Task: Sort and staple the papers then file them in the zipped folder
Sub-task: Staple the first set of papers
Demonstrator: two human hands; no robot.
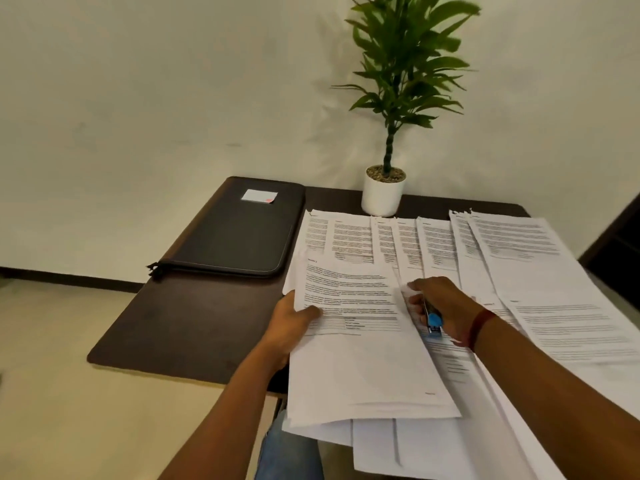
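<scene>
Nothing legible in this view. Papers on the counter: printed paragraphs under short bold headings, all blurred. Top sheet: heading, text block, small table, and a red footer mark at the lower right corner, all unreadable. White label on the folder: red spot, no letters resolvable. Stapler: markings too small to tell.

Folder left on table, papers right, plant behind
</scene>
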